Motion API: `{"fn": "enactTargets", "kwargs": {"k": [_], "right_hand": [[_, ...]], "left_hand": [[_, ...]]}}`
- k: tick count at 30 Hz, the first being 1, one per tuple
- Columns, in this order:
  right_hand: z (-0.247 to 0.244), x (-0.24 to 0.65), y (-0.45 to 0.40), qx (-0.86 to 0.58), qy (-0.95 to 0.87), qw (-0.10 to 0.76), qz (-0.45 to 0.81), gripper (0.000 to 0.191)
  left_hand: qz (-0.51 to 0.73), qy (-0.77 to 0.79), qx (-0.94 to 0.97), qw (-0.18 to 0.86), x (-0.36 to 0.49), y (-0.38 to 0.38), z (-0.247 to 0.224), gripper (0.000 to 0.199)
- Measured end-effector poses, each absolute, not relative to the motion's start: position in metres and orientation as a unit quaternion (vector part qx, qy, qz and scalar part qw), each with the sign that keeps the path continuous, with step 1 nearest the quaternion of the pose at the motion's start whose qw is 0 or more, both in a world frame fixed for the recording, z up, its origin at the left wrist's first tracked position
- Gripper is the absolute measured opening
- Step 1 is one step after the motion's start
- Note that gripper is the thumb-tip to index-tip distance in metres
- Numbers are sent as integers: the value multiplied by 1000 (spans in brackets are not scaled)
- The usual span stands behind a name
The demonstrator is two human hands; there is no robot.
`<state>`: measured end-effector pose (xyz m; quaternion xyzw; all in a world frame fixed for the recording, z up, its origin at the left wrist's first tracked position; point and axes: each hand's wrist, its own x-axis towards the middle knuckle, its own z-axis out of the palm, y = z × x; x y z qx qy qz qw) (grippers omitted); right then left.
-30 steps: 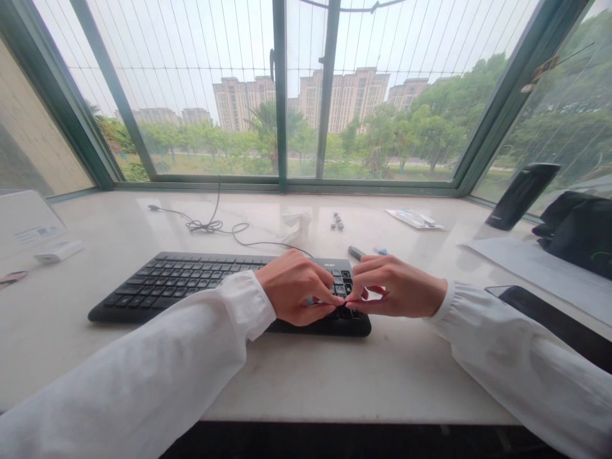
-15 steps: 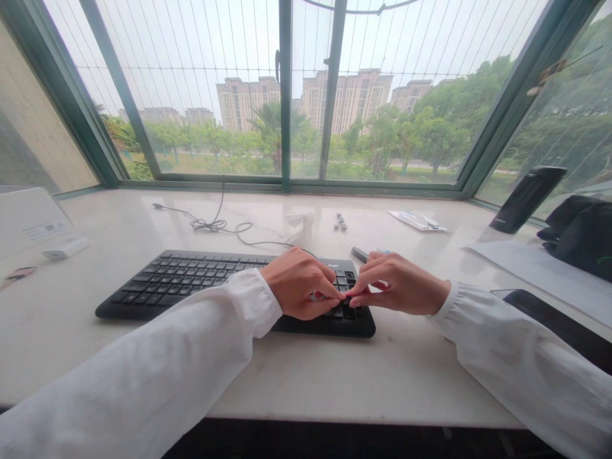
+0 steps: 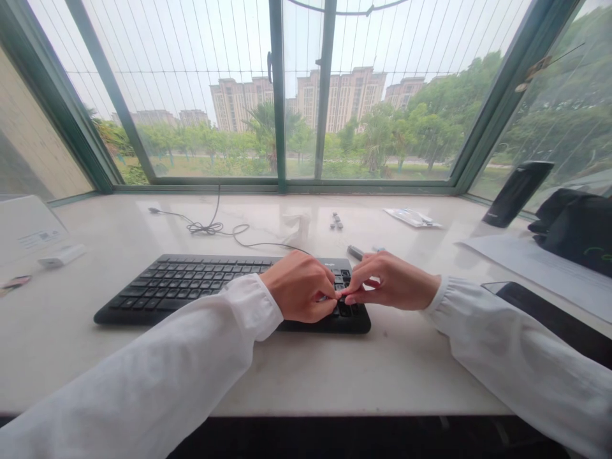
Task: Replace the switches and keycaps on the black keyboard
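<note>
A black keyboard lies on the pale countertop, its right end under both hands. My left hand is closed over the number pad, thumb and fingertips pressed together; whatever they pinch is too small to make out. Against those fingertips, from the right, my right hand is closed in a similar pinch, its hold also hidden. Some sockets on the number pad near the fingers show no keycaps. Several loose dark keycaps sit behind the keyboard. Just beyond my right hand lies a dark pen-like stick, partly covered.
The keyboard's coiled cable runs over the marble countertop. A crumpled clear wrapper and a small plastic packet are at the back. Right: a phone, papers, a black upright case. Left: a white box.
The view has shifted slightly, so everything sits a little further left. Both hands keep their pinch at the number pad, with only small finger movement.
</note>
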<state>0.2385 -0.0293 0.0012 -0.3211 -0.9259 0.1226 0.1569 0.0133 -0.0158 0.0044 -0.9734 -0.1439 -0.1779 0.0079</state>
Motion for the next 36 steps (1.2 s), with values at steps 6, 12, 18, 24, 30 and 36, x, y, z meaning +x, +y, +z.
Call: {"fn": "enactTargets", "kwargs": {"k": [6,12,18,24,30,36], "right_hand": [[4,236,-33,-338,-924,143,108,27],[5,234,-36,-357,-921,129,90,23],[4,231,-39,-369,-916,134,76,19],[-2,234,-36,-398,-902,135,95,20],[5,241,-32,-359,-909,193,89,26],[7,247,-31,-395,-881,261,14,29]], "left_hand": [[-186,-145,-971,46,16,-20,5,29],[-188,-147,-969,64,18,-22,4,30],[-179,-148,-970,78,20,-22,3,31],[-172,-139,-972,85,21,-22,3,24],[-205,-111,-966,114,11,-14,0,26],[-238,-156,-950,129,4,-6,3,28]]}}
